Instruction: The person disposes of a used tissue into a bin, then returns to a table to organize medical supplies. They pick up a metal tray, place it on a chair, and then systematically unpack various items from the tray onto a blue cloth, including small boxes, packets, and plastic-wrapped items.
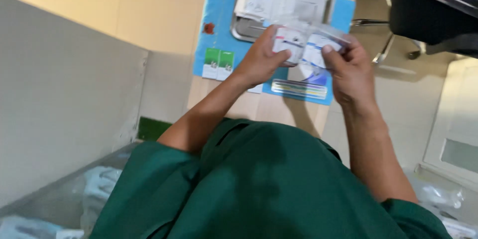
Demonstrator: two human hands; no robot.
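Both of my hands hold a clear plastic packet (306,45) with white, blue and red printed inserts, raised above a small table. My left hand (261,59) pinches its left side with thumb and fingers. Gripping the packet's right edge is my right hand (351,72). Under the packet a blue drape (219,15) covers the table top. A metal tray (279,7) with white paper packets in it rests on the drape behind my hands. I wear a green short-sleeved top.
Two green-and-white sachets (219,63) lie at the drape's left edge, a flat clear packet with coloured strips (299,88) near its front. A small red-brown item (208,28) sits further back. Chair legs (388,45) stand right; bins with plastic bags (99,189) are below left.
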